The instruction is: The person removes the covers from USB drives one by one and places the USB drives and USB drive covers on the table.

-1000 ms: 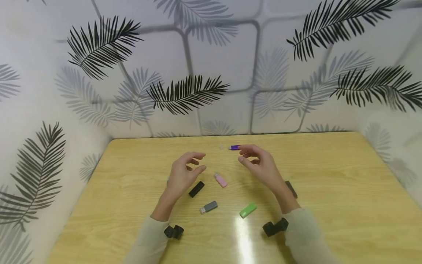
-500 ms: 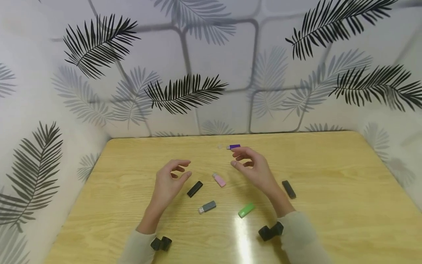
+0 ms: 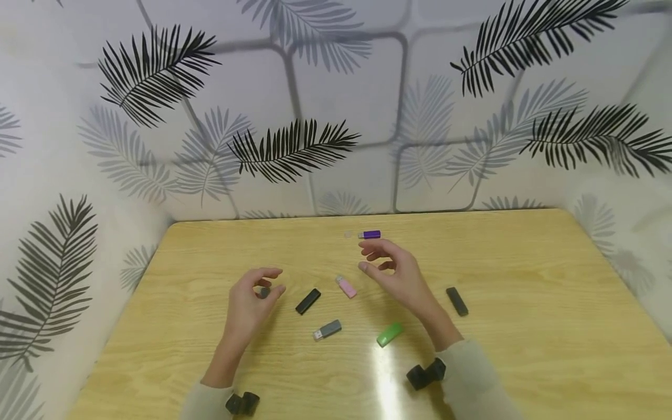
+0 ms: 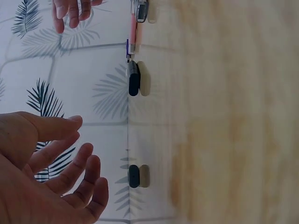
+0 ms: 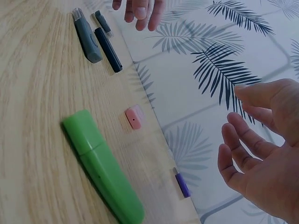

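Note:
My left hand (image 3: 248,303) hovers over the table's left half, thumb and fingers loosely bent, nothing held. Through its gap shows a small dark grey USB stick (image 3: 265,293), lying on the wood and partly hidden by the hand. Right of that hand are a black USB stick (image 3: 308,301) and a grey one (image 3: 328,330) with its metal plug bare. My right hand (image 3: 401,280), also loosely bent and holding nothing, hangs just in front of a purple USB stick (image 3: 371,234). Between the hands lies a pink USB stick (image 3: 346,287). A green one (image 5: 103,165) lies below the right hand.
Another dark USB stick (image 3: 457,301) lies right of the right forearm. A small clear piece (image 3: 347,234) sits beside the purple stick's plug. The wooden table (image 3: 525,280) meets a leaf-patterned backdrop (image 3: 346,87) at its far and side edges.
My left hand has moved left and nearer the body, off the black stick's side to over the dark grey one. The right hand has drifted slightly left and down. The sticks lie unchanged.

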Demonstrator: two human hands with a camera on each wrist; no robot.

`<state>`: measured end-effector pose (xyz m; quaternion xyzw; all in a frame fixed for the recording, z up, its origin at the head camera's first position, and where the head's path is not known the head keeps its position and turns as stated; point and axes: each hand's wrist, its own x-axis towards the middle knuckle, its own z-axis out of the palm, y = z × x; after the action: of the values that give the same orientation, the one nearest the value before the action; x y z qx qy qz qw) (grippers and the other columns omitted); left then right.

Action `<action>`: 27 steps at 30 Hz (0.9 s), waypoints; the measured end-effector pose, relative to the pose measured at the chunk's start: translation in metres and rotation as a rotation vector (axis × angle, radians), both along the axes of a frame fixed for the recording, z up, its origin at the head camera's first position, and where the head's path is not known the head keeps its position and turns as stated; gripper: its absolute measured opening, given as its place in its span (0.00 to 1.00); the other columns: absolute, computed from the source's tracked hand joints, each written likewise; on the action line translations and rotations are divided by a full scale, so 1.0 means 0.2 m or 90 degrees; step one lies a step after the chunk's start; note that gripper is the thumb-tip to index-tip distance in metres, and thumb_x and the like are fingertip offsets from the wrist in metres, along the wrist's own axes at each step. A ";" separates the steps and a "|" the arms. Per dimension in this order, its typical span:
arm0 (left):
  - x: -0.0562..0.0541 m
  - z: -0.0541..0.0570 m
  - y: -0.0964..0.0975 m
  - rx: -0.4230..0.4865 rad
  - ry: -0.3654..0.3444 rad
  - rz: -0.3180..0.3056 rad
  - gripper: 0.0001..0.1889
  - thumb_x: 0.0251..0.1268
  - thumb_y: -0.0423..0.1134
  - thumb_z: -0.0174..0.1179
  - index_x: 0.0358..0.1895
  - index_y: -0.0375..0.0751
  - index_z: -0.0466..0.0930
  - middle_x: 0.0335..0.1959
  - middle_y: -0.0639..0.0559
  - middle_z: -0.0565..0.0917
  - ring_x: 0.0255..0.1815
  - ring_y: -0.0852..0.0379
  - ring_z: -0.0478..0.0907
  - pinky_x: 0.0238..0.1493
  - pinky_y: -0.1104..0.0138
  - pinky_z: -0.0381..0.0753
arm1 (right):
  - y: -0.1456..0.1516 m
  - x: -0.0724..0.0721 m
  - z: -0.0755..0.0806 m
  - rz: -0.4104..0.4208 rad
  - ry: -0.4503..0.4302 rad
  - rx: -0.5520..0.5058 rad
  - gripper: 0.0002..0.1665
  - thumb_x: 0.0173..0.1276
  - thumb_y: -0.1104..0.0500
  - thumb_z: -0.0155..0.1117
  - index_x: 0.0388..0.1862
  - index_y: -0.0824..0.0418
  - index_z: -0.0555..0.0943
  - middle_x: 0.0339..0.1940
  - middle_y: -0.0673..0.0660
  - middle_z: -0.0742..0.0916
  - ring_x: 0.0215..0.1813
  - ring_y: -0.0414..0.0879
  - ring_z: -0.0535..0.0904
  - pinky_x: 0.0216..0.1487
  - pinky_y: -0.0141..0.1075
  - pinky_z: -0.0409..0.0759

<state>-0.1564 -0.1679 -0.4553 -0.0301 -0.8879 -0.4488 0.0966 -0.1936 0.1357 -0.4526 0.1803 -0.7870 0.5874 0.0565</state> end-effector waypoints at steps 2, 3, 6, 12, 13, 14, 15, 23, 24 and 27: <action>0.01 -0.01 -0.01 -0.013 -0.008 0.019 0.16 0.63 0.29 0.72 0.54 0.37 0.86 0.51 0.44 0.85 0.48 0.44 0.81 0.38 0.67 0.79 | -0.01 0.00 0.00 0.004 0.002 0.001 0.21 0.69 0.61 0.73 0.60 0.60 0.82 0.50 0.60 0.87 0.53 0.55 0.82 0.49 0.46 0.82; 0.01 -0.01 -0.02 -0.017 -0.013 0.028 0.16 0.63 0.29 0.72 0.54 0.37 0.86 0.52 0.44 0.86 0.48 0.44 0.81 0.38 0.65 0.79 | -0.01 0.00 0.00 0.007 0.004 0.002 0.21 0.69 0.61 0.73 0.60 0.60 0.82 0.50 0.59 0.87 0.53 0.55 0.82 0.49 0.46 0.82; 0.01 -0.01 -0.04 -0.034 -0.036 0.052 0.16 0.63 0.31 0.72 0.54 0.37 0.85 0.53 0.43 0.85 0.50 0.44 0.81 0.42 0.59 0.81 | -0.02 0.01 0.00 0.013 0.010 0.003 0.22 0.69 0.61 0.73 0.60 0.61 0.82 0.50 0.57 0.87 0.53 0.55 0.82 0.48 0.45 0.82; 0.01 -0.02 -0.07 -0.047 -0.095 0.063 0.18 0.63 0.32 0.72 0.56 0.36 0.84 0.54 0.40 0.84 0.52 0.43 0.80 0.51 0.50 0.80 | -0.05 0.03 0.01 0.024 0.003 0.002 0.21 0.70 0.60 0.73 0.60 0.57 0.82 0.51 0.53 0.87 0.54 0.54 0.82 0.49 0.45 0.82; 0.01 -0.02 -0.08 -0.055 -0.099 0.062 0.18 0.63 0.33 0.72 0.56 0.36 0.84 0.53 0.40 0.84 0.52 0.42 0.80 0.52 0.50 0.80 | -0.05 0.03 0.01 0.027 0.000 0.002 0.21 0.70 0.59 0.72 0.60 0.56 0.82 0.51 0.53 0.87 0.54 0.53 0.82 0.49 0.45 0.82; 0.01 -0.02 -0.09 -0.064 -0.100 0.060 0.18 0.63 0.33 0.72 0.56 0.35 0.84 0.52 0.39 0.84 0.52 0.42 0.80 0.52 0.50 0.80 | -0.06 0.03 0.01 0.029 -0.002 0.003 0.20 0.70 0.59 0.72 0.60 0.56 0.82 0.51 0.52 0.87 0.54 0.53 0.82 0.50 0.45 0.81; 0.01 -0.02 -0.09 -0.072 -0.100 0.057 0.19 0.63 0.33 0.72 0.56 0.34 0.84 0.51 0.38 0.84 0.51 0.41 0.80 0.53 0.49 0.80 | -0.06 0.04 0.01 0.029 -0.004 0.003 0.20 0.70 0.59 0.72 0.60 0.54 0.82 0.51 0.52 0.87 0.54 0.52 0.82 0.50 0.45 0.81; 0.00 -0.04 -0.13 -0.109 -0.133 0.046 0.20 0.62 0.32 0.73 0.57 0.32 0.82 0.44 0.40 0.84 0.45 0.43 0.81 0.48 0.51 0.82 | -0.11 0.06 0.00 0.045 0.008 0.002 0.21 0.69 0.60 0.73 0.60 0.57 0.82 0.50 0.51 0.87 0.53 0.54 0.82 0.49 0.45 0.81; 0.00 -0.04 -0.13 -0.112 -0.137 0.047 0.20 0.62 0.32 0.73 0.56 0.32 0.83 0.43 0.40 0.84 0.44 0.44 0.81 0.47 0.52 0.82 | -0.12 0.06 0.00 0.047 0.010 0.002 0.22 0.69 0.60 0.73 0.60 0.58 0.82 0.50 0.51 0.87 0.53 0.54 0.82 0.49 0.45 0.81; 0.00 -0.05 -0.13 -0.119 -0.140 0.048 0.18 0.61 0.31 0.73 0.54 0.31 0.83 0.41 0.42 0.84 0.41 0.47 0.79 0.43 0.56 0.80 | -0.14 0.07 -0.01 0.051 0.017 0.007 0.22 0.68 0.60 0.74 0.60 0.58 0.82 0.50 0.52 0.87 0.52 0.52 0.82 0.49 0.45 0.81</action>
<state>-0.1567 -0.1942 -0.4645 0.0437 -0.9315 -0.3608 0.0122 -0.1801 0.1073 -0.4538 0.2197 -0.7815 0.5824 0.0428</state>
